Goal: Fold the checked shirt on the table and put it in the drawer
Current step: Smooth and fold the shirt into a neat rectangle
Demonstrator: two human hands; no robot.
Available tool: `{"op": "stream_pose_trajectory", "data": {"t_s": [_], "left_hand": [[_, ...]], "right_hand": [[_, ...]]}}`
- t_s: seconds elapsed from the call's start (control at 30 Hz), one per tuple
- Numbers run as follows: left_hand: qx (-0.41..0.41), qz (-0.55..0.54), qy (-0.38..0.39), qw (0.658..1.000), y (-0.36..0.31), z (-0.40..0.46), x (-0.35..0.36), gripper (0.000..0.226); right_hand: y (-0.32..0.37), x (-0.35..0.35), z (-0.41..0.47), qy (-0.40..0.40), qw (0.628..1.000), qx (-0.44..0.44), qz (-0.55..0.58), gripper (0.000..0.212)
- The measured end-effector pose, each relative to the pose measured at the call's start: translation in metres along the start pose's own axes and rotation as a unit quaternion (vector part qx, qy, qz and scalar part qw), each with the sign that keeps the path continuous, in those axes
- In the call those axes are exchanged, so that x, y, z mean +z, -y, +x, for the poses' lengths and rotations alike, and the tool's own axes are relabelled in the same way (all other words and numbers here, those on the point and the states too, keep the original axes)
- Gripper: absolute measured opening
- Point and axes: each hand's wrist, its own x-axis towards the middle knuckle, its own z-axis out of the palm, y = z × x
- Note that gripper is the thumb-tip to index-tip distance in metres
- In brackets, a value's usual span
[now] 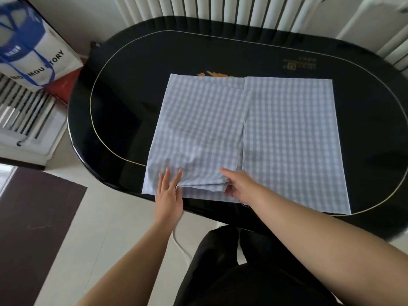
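The pale blue and white checked shirt [287, 133] lies spread flat on the black oval table [123, 89], its left part folded over towards the middle. My left hand [169, 188] rests flat with straight fingers on the shirt's near left corner. My right hand [238, 184] is at the near edge near the middle seam, its index finger straight on top and its thumb tucked under a bunched fold of cloth. No drawer is in view.
A white radiator [220, 9] runs behind the table. A white and blue paper bag [37, 54] stands at the left on a vent unit [24, 113], with something red [64, 85] beside it. A dark mat [33, 228] lies on the floor at the near left.
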Motion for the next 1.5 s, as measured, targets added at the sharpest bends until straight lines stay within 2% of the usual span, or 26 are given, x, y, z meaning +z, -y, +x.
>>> {"op": "stream_pose_trajectory", "data": {"t_s": [0.07, 0.13, 0.2, 0.27, 0.33, 0.37, 0.47, 0.53, 0.6, 0.7, 0.73, 0.9, 1.0, 1.07, 1.13, 1.17, 1.37, 1.5], "left_hand": [[0.005, 0.045, 0.021, 0.999, -0.002, -0.004, 0.003, 0.056], [0.027, 0.124, 0.034, 0.991, -0.001, -0.008, 0.006, 0.062], [0.03, 0.164, 0.038, 0.985, -0.001, -0.009, 0.009, 0.062], [0.02, 0.182, 0.062, 0.981, -0.001, -0.007, 0.011, 0.056], [0.022, 0.214, 0.096, 0.972, 0.0, -0.006, 0.011, 0.055], [0.026, 0.226, 0.108, 0.968, 0.001, -0.007, 0.011, 0.055], [0.05, 0.258, 0.124, 0.957, 0.005, -0.01, 0.006, 0.05], [0.061, 0.27, 0.113, 0.954, 0.003, -0.011, -0.003, 0.061], [0.085, 0.254, 0.072, 0.961, -0.003, -0.005, -0.01, 0.067], [0.106, 0.246, 0.032, 0.963, -0.022, 0.014, -0.015, 0.056], [0.105, 0.252, 0.036, 0.961, -0.029, 0.024, -0.014, 0.054], [0.079, 0.263, 0.124, 0.953, -0.044, 0.068, 0.005, 0.077], [0.077, 0.276, 0.166, 0.944, -0.039, 0.075, 0.015, 0.079], [0.082, 0.279, 0.175, 0.941, -0.038, 0.076, 0.017, 0.077], [0.089, 0.282, 0.175, 0.939, -0.038, 0.076, 0.016, 0.075], [0.092, 0.289, 0.178, 0.936, -0.037, 0.076, 0.016, 0.075], [0.133, 0.31, 0.191, 0.922, -0.03, 0.071, 0.015, 0.07], [0.149, 0.321, 0.182, 0.917, -0.028, 0.07, 0.016, 0.07]], "right_hand": [[0.014, 0.008, 0.0, -0.047, 0.984, -0.115, -0.127, 0.03], [0.029, 0.015, -0.013, -0.098, 0.917, -0.259, -0.286, 0.025], [0.033, 0.013, -0.02, -0.12, 0.876, -0.307, -0.352, 0.024], [0.024, 0.002, -0.014, -0.145, 0.893, -0.232, -0.357, 0.023], [0.003, -0.014, 0.0, -0.133, 0.914, -0.146, -0.354, 0.002], [-0.006, -0.02, 0.008, -0.131, 0.918, -0.134, -0.35, 0.011], [-0.014, -0.025, 0.018, -0.136, 0.928, -0.132, -0.32, 0.011], [-0.012, -0.024, 0.024, -0.127, 0.945, -0.12, -0.276, 0.019], [-0.009, -0.025, 0.029, -0.122, 0.961, -0.104, -0.225, 0.027], [0.001, -0.026, 0.034, -0.144, 0.97, -0.096, -0.173, 0.042], [0.008, -0.026, 0.036, -0.152, 0.973, -0.097, -0.144, 0.043], [0.069, -0.029, 0.06, -0.157, 0.982, -0.061, 0.081, 0.037], [0.095, -0.028, 0.077, -0.145, 0.975, -0.05, 0.159, 0.047], [0.109, -0.024, 0.079, -0.177, 0.973, -0.12, 0.081, 0.03], [0.116, -0.021, 0.077, -0.212, 0.954, -0.205, -0.05, 0.016], [0.115, -0.022, 0.077, -0.226, 0.944, -0.218, -0.097, 0.013], [0.109, -0.036, 0.085, -0.242, 0.924, -0.203, -0.214, 0.008], [0.119, -0.04, 0.09, -0.237, 0.916, -0.214, -0.243, 0.012]]}}
